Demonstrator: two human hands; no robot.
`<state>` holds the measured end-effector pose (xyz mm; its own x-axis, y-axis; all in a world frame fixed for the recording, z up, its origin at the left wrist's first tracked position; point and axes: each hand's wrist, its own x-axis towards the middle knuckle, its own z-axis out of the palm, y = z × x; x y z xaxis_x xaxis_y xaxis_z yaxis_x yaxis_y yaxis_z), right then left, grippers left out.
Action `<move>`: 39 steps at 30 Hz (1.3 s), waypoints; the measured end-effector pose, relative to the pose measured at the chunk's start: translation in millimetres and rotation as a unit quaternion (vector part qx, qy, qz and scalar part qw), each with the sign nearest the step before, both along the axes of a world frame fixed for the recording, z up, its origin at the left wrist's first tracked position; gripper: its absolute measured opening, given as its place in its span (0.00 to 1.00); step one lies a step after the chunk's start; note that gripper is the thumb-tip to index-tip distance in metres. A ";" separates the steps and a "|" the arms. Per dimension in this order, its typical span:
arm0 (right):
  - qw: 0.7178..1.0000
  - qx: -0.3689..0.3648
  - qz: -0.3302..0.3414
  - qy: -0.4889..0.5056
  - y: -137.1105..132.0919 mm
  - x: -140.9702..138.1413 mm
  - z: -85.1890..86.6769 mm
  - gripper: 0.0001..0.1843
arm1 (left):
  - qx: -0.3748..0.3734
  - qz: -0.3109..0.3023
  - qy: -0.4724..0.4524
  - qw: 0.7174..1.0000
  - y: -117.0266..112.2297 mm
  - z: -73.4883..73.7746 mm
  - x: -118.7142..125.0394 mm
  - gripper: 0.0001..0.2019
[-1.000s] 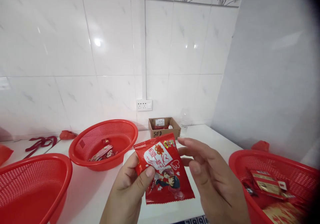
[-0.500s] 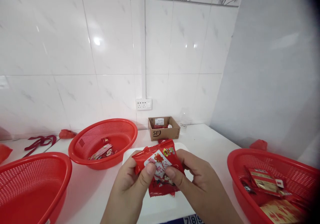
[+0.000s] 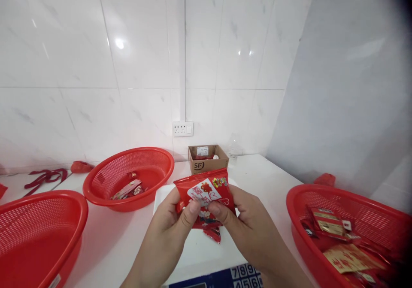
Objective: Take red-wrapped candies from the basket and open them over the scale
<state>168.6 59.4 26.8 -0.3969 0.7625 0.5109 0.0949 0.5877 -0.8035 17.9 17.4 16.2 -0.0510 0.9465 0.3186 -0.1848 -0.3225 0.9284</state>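
A red printed packet [image 3: 206, 191] is held up over a white scale tray [image 3: 206, 249]. My left hand [image 3: 167, 228] pinches its left side with thumb on the front. My right hand [image 3: 249, 225] pinches its right side the same way. Both thumbs press near the packet's middle, and its lower part is crumpled and folded under, with a corner hanging below. The scale's keypad [image 3: 247, 275] with printed digits shows at the bottom edge.
Red mesh baskets stand around: one [image 3: 128, 178] behind left with a few packets, one [image 3: 38, 232] at near left, one [image 3: 347, 232] at right with red and gold packets. A small cardboard box [image 3: 207, 159] sits by the tiled wall under a socket [image 3: 183, 128].
My right hand came in from open fingers and closed on the packet's right side. The flat packet is now squeezed and folded between both hands. The view tilted down slightly.
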 end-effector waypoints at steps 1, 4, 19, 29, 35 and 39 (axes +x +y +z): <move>1.000 0.000 -0.007 0.006 0.0 0.3 -0.6 0.12 | 0.001 -0.011 0.010 1.000 -0.2 0.8 0.3 0.16; 0.999 -0.027 0.014 0.021 0.3 1.4 -1.6 0.13 | -0.002 -0.009 0.028 1.000 0.6 1.0 0.5 0.14; 0.992 -0.018 0.121 0.025 -1.0 6.2 3.9 0.09 | -0.009 -0.061 -0.019 0.998 -0.3 -4.9 2.7 0.15; 0.988 -0.069 0.136 -0.004 -0.3 7.3 1.1 0.08 | 0.021 -0.019 0.010 1.000 -3.1 -6.4 -0.5 0.12; 0.989 -0.076 0.125 -0.019 1.3 9.1 1.8 0.05 | -0.001 -0.025 0.018 1.000 -2.3 -3.1 1.8 0.13; 0.988 -0.094 0.100 -0.068 4.3 12.0 6.3 0.03 | 0.003 -0.006 0.029 1.000 1.0 -3.5 -1.8 0.19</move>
<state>180.7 63.7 33.1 -0.6042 0.7382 0.2999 0.1067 0.4480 -0.8876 16.1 18.4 12.6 -0.0205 0.9448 0.3271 -0.1347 -0.3268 0.9354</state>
